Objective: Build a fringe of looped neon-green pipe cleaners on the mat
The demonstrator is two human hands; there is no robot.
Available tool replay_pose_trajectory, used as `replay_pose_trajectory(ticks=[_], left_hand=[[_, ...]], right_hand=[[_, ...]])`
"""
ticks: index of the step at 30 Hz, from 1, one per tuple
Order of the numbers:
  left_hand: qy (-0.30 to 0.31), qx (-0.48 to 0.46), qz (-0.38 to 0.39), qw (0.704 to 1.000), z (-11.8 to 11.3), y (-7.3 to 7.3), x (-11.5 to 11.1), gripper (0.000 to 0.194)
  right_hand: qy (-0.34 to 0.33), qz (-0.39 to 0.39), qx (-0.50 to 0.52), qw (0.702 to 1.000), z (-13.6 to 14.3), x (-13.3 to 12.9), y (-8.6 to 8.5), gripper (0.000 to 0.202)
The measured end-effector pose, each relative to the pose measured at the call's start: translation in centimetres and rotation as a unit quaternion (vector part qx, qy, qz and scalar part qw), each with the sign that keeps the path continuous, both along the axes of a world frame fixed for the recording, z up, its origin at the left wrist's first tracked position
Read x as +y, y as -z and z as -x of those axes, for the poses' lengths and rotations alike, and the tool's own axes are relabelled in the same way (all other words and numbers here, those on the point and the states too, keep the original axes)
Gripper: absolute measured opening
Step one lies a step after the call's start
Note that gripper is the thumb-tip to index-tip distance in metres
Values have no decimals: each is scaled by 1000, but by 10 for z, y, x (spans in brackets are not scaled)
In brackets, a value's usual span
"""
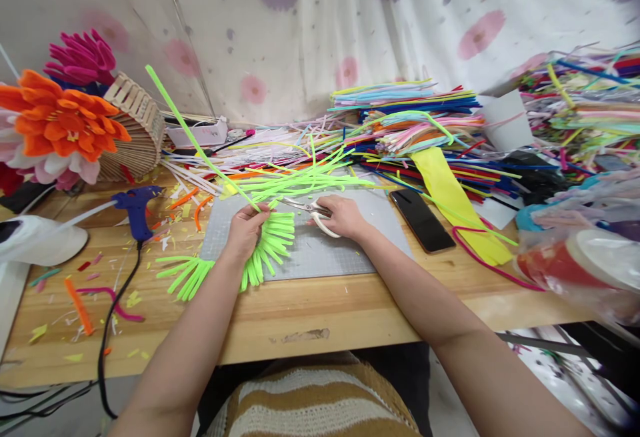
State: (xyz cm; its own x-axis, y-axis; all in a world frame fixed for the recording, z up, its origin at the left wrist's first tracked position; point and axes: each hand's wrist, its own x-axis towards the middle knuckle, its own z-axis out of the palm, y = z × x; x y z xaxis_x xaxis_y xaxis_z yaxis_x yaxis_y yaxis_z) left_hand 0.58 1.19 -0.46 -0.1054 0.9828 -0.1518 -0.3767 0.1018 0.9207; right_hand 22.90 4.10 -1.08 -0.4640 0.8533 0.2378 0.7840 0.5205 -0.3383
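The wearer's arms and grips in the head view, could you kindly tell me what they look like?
The left arm and right arm are bare as far as they show, with no sleeves or markings in view. The left grip and right grip are ungloved hands; no watch or bracelet shows. The person's clothing has brown and cream stripes.

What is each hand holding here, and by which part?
The left hand pinches a long green fuzzy stem near its lower end; the right hand grips the scissors by their handles.
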Motion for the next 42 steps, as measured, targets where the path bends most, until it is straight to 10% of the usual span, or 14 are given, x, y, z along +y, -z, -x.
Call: replay_pose_trajectory(ticks=[10,21,34,42], left_hand=[[-29,61,-38,997,-1,7,2,25],[-28,88,-26,995,1,11,4,25],[42,32,-41,998,3,7,0,26],[-46,40,17,998,-1,4,2,32]], right_hand=[[37,3,-19,999,-3,2,-5,35],[62,74,-19,995,-85,14,-16,34],[-31,254,261,931,58,19,-15,19],[0,76,208,975,53,-1,-13,15]])
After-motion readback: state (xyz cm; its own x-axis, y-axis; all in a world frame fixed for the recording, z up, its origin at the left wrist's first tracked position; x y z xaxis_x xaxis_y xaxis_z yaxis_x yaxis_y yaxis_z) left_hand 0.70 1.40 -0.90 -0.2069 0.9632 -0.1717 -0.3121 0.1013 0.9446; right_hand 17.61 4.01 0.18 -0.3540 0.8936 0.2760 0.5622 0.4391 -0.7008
